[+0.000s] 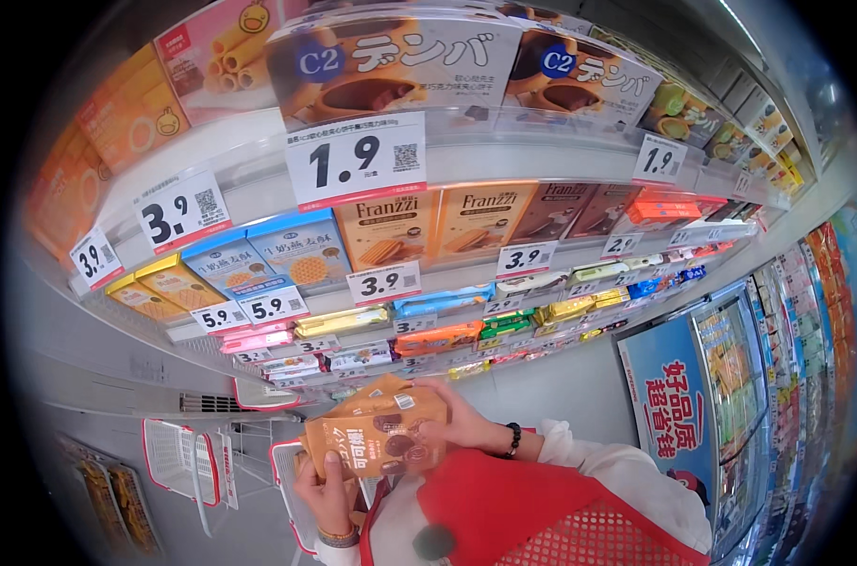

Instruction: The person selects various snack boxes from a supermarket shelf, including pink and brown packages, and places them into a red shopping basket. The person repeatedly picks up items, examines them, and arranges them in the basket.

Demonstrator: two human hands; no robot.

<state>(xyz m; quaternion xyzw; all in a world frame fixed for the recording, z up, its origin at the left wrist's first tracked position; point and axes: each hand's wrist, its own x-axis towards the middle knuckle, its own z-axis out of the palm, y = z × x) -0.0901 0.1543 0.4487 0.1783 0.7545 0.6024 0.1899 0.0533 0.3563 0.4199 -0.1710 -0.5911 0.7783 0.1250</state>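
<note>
Several brown snack bags (379,442) with pictures of round dark cookies are held together in front of my chest. My left hand (326,492) grips their lower left part, thumb on the front bag. At their right side, my right hand (460,417) has its fingers around the top and edge. The bags overlap, so how many there are cannot be told. Part of a white shopping basket with a red rim (281,470) shows just behind and below my left hand.
Tiered shelves (542,138) of boxed biscuits, such as a Franzzi box (386,230), rise before me with price tags. A second white basket (181,460) stands on the left. On the right are a glass-fronted display case (733,382) and a blue poster (658,396).
</note>
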